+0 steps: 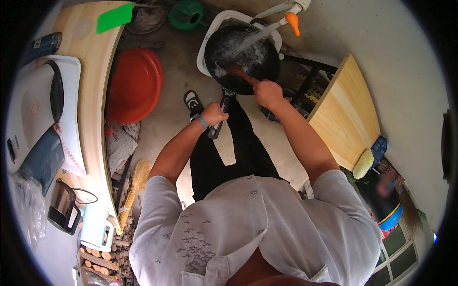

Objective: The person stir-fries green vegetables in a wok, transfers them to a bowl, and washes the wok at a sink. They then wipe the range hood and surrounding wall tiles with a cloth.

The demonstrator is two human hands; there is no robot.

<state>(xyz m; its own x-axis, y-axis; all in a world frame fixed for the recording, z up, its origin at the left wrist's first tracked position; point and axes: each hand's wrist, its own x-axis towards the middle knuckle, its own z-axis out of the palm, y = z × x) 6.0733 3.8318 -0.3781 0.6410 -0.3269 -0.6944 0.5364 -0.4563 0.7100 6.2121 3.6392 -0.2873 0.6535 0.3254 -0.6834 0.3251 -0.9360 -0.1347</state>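
Water from a tap with an orange lever [292, 24] runs into a black wok [218, 53], which sits over a white plastic basin [204, 66]. My left hand [215, 113], with a grey band at the wrist, is closed around the wok's long black handle [215, 130]. In my right hand [267, 93] is the handle of a reddish-brown utensil [240, 72], probably a wooden spatula; its far end lies in the splashing water inside the wok, where its shape is blurred.
A red plastic tub [137, 85] stands left on the floor, beside a wooden counter [96, 71] bearing a green board [114, 18] and a light-blue mug [96, 228]. A green watering can [186, 15] is beyond. At right are a wooden board [349, 111] and a cabbage [363, 164].
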